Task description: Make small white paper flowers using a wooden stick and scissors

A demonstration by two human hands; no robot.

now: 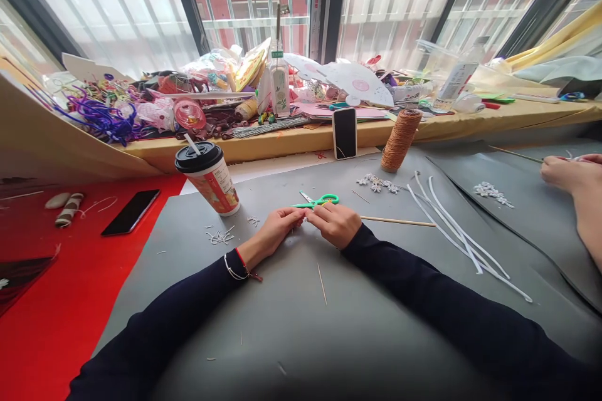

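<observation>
Over the grey mat, my left hand [277, 229] and my right hand [335, 224] meet with fingertips pinched together. Between them shows a speck of a small white piece [305, 219], mostly hidden by the fingers. Green-handled scissors [325, 200] lie just beyond my fingers with the blades pointing left. A thin wooden stick [399, 221] runs out to the right from behind my right hand; whether that hand touches it, I cannot tell. Closer to me, a toothpick-like sliver [322, 285] lies on the mat. White thread scraps [220, 236] lie left of my left hand.
A lidded paper cup [211, 182] with a straw stands left. Brown twine [401, 141], a propped phone [345, 133], white knotted pieces [377, 183] and white cords [463, 232] lie around. A black phone [130, 212] rests on red cloth. Another person's hand [571, 172] works at right.
</observation>
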